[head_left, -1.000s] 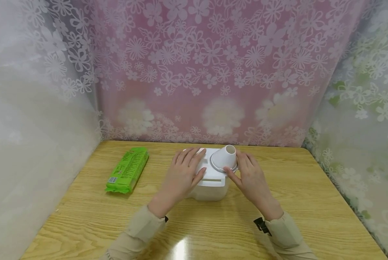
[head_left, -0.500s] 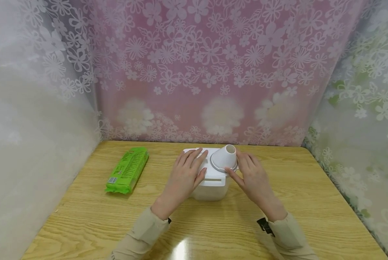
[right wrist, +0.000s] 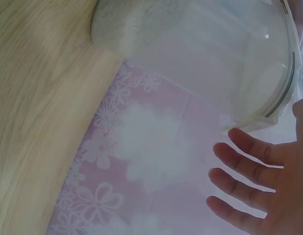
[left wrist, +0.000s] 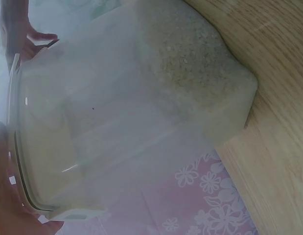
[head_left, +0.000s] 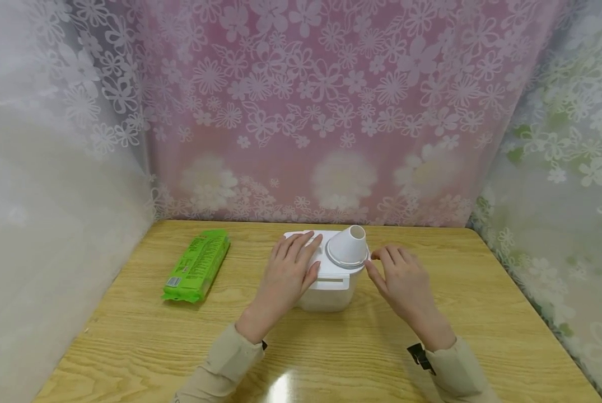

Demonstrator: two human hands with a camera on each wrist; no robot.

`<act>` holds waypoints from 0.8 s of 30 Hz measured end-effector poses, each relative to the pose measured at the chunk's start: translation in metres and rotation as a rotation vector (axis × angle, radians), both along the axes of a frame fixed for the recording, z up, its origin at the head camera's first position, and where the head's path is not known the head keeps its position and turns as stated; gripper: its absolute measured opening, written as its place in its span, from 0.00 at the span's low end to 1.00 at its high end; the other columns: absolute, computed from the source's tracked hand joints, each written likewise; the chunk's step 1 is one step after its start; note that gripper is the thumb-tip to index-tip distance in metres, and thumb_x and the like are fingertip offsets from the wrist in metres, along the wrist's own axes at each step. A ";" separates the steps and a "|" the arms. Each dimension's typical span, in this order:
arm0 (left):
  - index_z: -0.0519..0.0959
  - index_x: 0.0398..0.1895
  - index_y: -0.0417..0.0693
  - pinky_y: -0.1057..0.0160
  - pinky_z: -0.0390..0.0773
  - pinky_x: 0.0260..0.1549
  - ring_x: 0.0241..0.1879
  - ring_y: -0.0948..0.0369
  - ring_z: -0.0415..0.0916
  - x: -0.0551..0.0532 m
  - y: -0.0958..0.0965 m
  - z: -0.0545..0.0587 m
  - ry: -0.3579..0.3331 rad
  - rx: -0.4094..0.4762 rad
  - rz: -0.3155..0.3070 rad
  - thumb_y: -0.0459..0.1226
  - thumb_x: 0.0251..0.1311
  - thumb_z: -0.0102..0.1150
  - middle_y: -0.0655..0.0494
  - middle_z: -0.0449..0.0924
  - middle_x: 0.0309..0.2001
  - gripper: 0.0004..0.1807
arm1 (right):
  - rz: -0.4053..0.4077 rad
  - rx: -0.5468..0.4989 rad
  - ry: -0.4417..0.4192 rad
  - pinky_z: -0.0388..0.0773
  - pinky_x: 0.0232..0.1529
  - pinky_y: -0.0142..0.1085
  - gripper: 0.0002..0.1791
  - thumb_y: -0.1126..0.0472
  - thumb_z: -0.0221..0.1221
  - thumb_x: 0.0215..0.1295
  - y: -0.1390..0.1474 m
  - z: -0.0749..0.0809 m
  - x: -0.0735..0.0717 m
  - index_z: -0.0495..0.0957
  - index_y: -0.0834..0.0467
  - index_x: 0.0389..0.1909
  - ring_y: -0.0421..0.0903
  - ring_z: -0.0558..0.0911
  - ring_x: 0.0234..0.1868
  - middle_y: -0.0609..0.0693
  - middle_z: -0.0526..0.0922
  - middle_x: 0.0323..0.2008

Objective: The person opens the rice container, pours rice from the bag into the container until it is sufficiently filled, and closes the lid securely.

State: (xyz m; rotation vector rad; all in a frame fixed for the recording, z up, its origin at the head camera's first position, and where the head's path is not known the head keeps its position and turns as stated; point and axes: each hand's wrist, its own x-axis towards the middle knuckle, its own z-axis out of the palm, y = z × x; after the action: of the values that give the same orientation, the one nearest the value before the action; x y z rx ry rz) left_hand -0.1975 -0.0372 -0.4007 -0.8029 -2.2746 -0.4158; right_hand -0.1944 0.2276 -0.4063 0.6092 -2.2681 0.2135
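A translucent storage box [head_left: 325, 302] stands upright on the table, with pale rice-like grains [left wrist: 190, 63] at its bottom in the left wrist view. Its white lid [head_left: 331, 271] carries a white cone-shaped cap [head_left: 348, 249] at the right, narrow end up and tilted. Over the lid's left part lies my left hand [head_left: 283, 274], fingers extended and resting on it. My right hand [head_left: 404, 282] is just right of the cap, fingertips close to the lid's edge. In the right wrist view that hand [right wrist: 273, 181] has its fingers spread, holding nothing.
A bright green packet [head_left: 197, 266] lies on the left of the wooden table [head_left: 482, 324]. Floral curtains surround it, a pink one [head_left: 301, 140] behind and pale ones [head_left: 568, 168] at the sides.
My right hand has let go of the cone-shaped cap and drawn away to the right. My left hand keeps its place on the lid; box and packet stay put.
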 end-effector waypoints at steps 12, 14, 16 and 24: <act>0.69 0.72 0.46 0.41 0.61 0.70 0.66 0.48 0.66 -0.004 0.004 -0.006 -0.006 0.048 -0.036 0.42 0.76 0.43 0.46 0.70 0.67 0.25 | 0.058 0.058 -0.043 0.80 0.38 0.49 0.39 0.34 0.32 0.80 -0.002 -0.003 -0.002 0.76 0.64 0.34 0.57 0.79 0.38 0.56 0.78 0.32; 0.69 0.72 0.45 0.41 0.60 0.71 0.66 0.47 0.66 -0.005 0.004 -0.007 -0.004 0.061 -0.045 0.41 0.75 0.44 0.46 0.71 0.67 0.25 | 0.067 0.061 -0.035 0.79 0.38 0.49 0.39 0.35 0.32 0.81 -0.003 -0.003 -0.003 0.76 0.65 0.34 0.57 0.78 0.37 0.57 0.77 0.32; 0.69 0.71 0.45 0.41 0.59 0.71 0.66 0.47 0.66 -0.005 0.004 -0.008 -0.002 0.071 -0.051 0.40 0.75 0.45 0.46 0.71 0.67 0.25 | 0.068 0.074 -0.012 0.79 0.38 0.50 0.39 0.37 0.31 0.81 -0.004 -0.003 -0.004 0.75 0.65 0.33 0.57 0.78 0.36 0.57 0.76 0.31; 0.70 0.71 0.45 0.41 0.59 0.70 0.65 0.47 0.66 -0.005 0.004 -0.008 0.008 0.079 -0.049 0.40 0.75 0.44 0.45 0.71 0.66 0.24 | 0.056 0.098 0.056 0.78 0.38 0.52 0.37 0.41 0.32 0.82 -0.012 -0.004 -0.005 0.72 0.68 0.30 0.60 0.77 0.34 0.59 0.75 0.28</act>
State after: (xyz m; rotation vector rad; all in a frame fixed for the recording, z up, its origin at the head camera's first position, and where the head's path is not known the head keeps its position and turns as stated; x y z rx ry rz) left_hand -0.2027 -0.0335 -0.4085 -0.8204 -2.2199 -0.5210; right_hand -0.1993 0.2159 -0.4104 0.7220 -2.2190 0.1121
